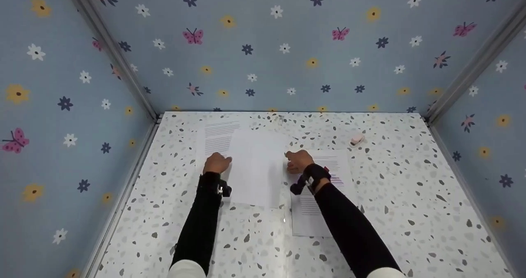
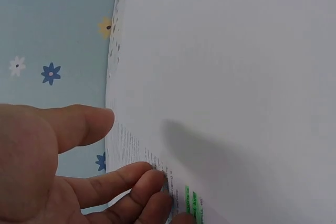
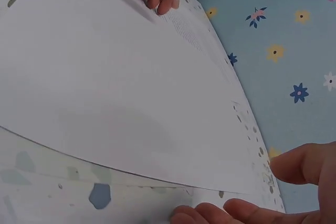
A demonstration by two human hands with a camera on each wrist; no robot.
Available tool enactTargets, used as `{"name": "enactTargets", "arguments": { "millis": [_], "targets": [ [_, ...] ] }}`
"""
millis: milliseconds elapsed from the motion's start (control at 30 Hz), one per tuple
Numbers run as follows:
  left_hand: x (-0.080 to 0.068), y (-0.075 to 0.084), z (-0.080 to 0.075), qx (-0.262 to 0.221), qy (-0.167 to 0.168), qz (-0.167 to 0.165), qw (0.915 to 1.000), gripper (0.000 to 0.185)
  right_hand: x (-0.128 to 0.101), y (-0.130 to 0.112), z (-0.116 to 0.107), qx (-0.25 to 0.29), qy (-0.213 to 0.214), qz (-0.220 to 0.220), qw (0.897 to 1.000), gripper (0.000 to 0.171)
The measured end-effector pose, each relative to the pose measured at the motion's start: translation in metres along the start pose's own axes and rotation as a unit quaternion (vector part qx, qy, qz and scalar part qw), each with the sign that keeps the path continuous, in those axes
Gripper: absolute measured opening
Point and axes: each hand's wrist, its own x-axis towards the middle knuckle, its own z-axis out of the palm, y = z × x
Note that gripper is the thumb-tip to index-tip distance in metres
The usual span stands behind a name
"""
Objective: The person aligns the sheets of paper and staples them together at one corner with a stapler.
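The left hand [image 1: 216,163] rests at the left edge of the blank sheet [image 1: 257,167], fingers [image 2: 131,182] loosely curled, touching the printed sheet [image 1: 218,136] beneath. The blank sheet lies mid-surface [image 1: 390,187]: probably light, limp, slippery; grip its side edges. The right hand [image 1: 299,161] touches its right edge; grasp indeterminate.

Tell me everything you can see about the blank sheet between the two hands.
The blank sheet is plain white paper, unprinted on its visible face, lying roughly flat on the speckled table. It overlaps a printed page at its left. The left hand touches its left edge and the right hand its right edge.
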Motion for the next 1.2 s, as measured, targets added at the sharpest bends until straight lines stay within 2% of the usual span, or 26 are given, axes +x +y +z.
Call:
{"name": "enactTargets", "arguments": {
  "millis": [167,400,533,667,767,867,1000,1200],
  "targets": [
    [-0.005,0.010,0.002,-0.012,0.000,-0.009,0.9999,0.053,0.002,0.003,0.004,-0.017,0.006,-0.009,1.000,0.043],
    [-0.008,0.009,0.004,-0.011,0.008,-0.008,0.9999,0.053,0.001,0.004,0.008,-0.047,0.011,-0.024,0.999,0.046],
    [-0.009,0.008,0.005,-0.009,0.016,0.004,0.9998,0.050,0.003,0.008,0.009,-0.027,0.016,-0.017,0.999,0.043],
    [-0.013,0.007,0.005,0.000,0.029,0.017,0.9994,0.043,0.010,0.011,0.013,0.008,0.002,-0.004,1.000,0.036],
    [-0.015,0.006,0.004,-0.006,0.028,0.021,0.9994,0.038,0.014,0.011,0.016,-0.014,-0.005,0.000,1.000,0.033],
    [-0.016,0.005,0.002,-0.014,0.021,0.025,0.9994,0.035,0.015,0.010,0.020,-0.060,-0.004,-0.009,0.998,0.033],
    [-0.016,0.003,0.000,-0.010,0.010,0.037,0.9992,0.035,0.010,0.009,0.023,-0.109,0.007,-0.044,0.993,0.030],
    [-0.010,-0.002,-0.002,-0.007,0.015,0.044,0.9989,0.034,-0.001,0.007,0.023,-0.094,0.031,-0.073,0.992,0.022]
  ]
}}
